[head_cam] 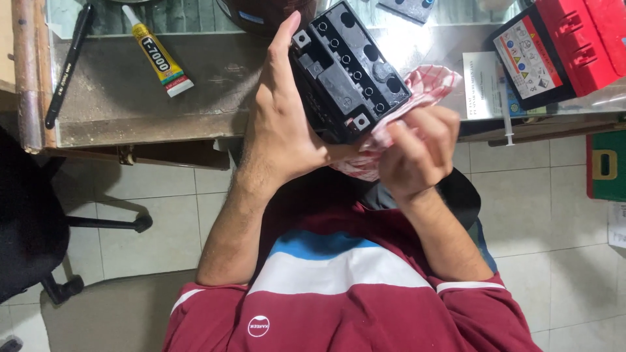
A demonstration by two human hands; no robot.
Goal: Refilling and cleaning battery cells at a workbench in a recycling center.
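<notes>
I see a maroon short-sleeved shirt (365, 313) with white and blue chest stripes, white-trimmed cuffs, small round white logo.

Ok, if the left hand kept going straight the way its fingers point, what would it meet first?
The left hand holds the black battery, fingers pointing up toward the far side of the desk. Straight on, it would likely first meet the dark round object at the desk's far edge, though depth is unclear.

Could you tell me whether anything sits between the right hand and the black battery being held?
Yes. A red-and-white checked cloth lies between the right hand and the black battery, pressed against its side. The left hand grips the battery directly, with nothing between.
</notes>
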